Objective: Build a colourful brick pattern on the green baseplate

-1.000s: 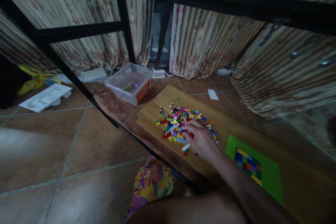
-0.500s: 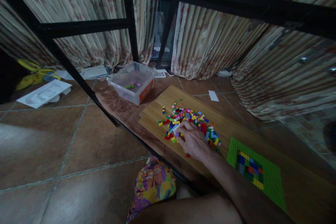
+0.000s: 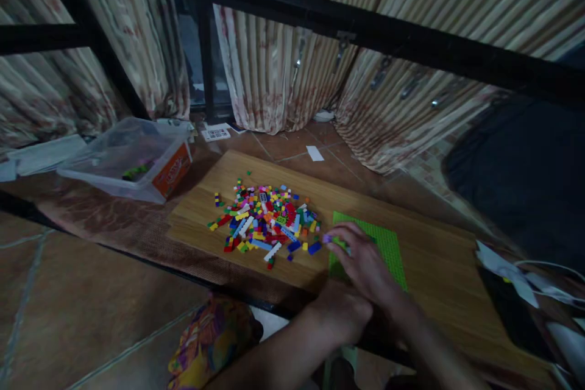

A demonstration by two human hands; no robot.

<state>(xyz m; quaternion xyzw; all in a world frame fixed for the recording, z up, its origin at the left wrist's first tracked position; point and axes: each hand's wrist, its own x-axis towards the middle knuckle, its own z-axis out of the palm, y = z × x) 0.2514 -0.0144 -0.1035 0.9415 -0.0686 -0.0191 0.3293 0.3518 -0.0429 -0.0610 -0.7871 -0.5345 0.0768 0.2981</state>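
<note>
Pinching one small brick cleanly is the point of this step, as I judge it: the right hand [image 3: 365,265] should keep only its fingertips on the piece, lift it straight clear of the pile [image 3: 265,225], and square its studs to the baseplate [image 3: 388,247] before pressing, so that neighbouring bricks are not dragged along. A steadying hold on the plate would stop it sliding on the smooth board [image 3: 434,268].

The right hand lies over the near left part of the green baseplate, fingers curled close together, narrow rather than spread. At its fingertips sits a small purple brick [image 3: 326,238], just at the plate's left edge and beside the pile's right fringe. It looks pinched between thumb and forefinger, though the light is dim and the grip itself is partly hidden.

The left hand [image 3: 340,311] rests at the near edge of the desk, just below the right hand and touching or overlapping its wrist. Whether it is closed or holds anything I cannot tell.

A clear bin [image 3: 128,161] stands well to the left of the pile, on the brown mat [image 3: 114,219].
</note>
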